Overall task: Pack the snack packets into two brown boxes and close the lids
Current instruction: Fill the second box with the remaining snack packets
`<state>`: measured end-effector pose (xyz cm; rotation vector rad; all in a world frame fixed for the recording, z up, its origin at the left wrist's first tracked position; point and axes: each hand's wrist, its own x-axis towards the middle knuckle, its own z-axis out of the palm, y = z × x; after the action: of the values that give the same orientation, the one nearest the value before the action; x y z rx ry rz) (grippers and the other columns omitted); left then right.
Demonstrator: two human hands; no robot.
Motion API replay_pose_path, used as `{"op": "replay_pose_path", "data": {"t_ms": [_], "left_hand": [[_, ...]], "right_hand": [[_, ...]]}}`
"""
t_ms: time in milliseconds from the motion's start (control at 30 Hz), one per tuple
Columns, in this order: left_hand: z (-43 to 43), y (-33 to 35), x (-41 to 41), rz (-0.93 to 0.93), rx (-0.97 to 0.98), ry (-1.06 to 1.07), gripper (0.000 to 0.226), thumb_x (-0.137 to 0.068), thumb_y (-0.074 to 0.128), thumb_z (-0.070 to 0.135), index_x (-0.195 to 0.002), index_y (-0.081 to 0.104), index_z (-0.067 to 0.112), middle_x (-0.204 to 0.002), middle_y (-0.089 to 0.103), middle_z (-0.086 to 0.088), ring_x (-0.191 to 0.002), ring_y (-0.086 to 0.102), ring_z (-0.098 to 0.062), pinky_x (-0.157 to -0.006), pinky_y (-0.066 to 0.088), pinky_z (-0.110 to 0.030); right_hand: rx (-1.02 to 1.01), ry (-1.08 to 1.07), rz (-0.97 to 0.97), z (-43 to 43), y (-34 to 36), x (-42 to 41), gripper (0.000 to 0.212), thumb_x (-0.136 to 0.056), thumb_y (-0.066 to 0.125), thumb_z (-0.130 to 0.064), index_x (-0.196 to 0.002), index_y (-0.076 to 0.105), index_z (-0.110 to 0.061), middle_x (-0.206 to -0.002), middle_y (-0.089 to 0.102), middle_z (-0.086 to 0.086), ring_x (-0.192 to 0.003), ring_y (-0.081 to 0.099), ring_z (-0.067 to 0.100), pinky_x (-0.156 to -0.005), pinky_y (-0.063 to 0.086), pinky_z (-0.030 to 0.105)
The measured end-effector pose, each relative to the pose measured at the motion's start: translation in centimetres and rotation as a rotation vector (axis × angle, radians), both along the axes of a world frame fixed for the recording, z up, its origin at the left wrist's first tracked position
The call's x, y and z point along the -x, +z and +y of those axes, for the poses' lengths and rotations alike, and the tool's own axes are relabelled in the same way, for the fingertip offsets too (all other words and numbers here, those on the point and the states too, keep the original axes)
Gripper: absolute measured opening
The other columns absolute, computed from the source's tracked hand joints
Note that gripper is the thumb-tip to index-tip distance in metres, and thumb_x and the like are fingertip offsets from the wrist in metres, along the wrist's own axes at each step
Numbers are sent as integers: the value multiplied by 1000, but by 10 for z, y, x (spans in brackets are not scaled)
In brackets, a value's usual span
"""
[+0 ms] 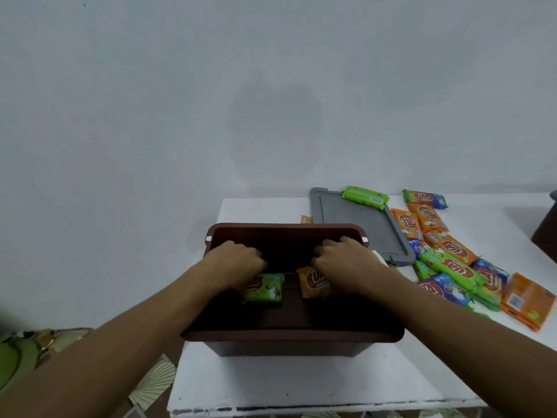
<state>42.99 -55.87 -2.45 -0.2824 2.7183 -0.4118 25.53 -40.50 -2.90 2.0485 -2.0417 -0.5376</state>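
Presently, a white table (271, 378) stands against a bare pale wall (271, 86). On it sit one open brown box (289, 334) and one grey lid (361, 215), with roughly a dozen loose packets (452, 263) overlapping at the right. Two packets lie inside the box: the left hand (238, 263) has its fingers curled on the green packet (268, 289), the right hand (346, 263) on the orange packet (310, 285).

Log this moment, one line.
packing | left hand holds green packet in brown box | right hand holds orange packet | grey lid off, on table
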Motion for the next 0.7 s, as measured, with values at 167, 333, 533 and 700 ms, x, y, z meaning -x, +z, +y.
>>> {"op": "replay_pose_path", "data": {"t_ms": [167,333,533,700], "left_hand": [[0,-5,0,47,0,-70,65,-80,72,40,-137,45,23,-124,54,-3,-106,59,-27,-74,48,-38],[5,-10,4,50,-115,-105,63,-86,67,38,-142,39,27,-127,53,-2,-107,59,-26,-69,41,-33],[0,-11,4,55,-135,-93,52,-89,62,37,-137,46,26,-126,54,-3,-106,59,-27,-77,52,-39],[-2,-12,4,55,-83,-68,53,-89,62,39,-138,44,28,-126,54,-2,-104,61,-28,-69,42,-34]], "right_hand": [[58,45,17,-1,1,-3,30,-92,58,-36,-114,65,-18,-118,59,6,-103,56,25,-80,46,38],[-124,25,-16,-2,5,-5,24,-97,55,-27,-113,63,-13,-107,67,6,-92,66,24,-71,48,34],[533,-16,-360,-9,47,12,23,-89,51,-48,-84,53,-26,-75,61,-8,-67,58,17,-52,42,30],[284,-8,-360,-15,29,24,26,-83,57,-55,-78,54,-30,-73,56,-13,-70,56,12,-54,35,27]]}}
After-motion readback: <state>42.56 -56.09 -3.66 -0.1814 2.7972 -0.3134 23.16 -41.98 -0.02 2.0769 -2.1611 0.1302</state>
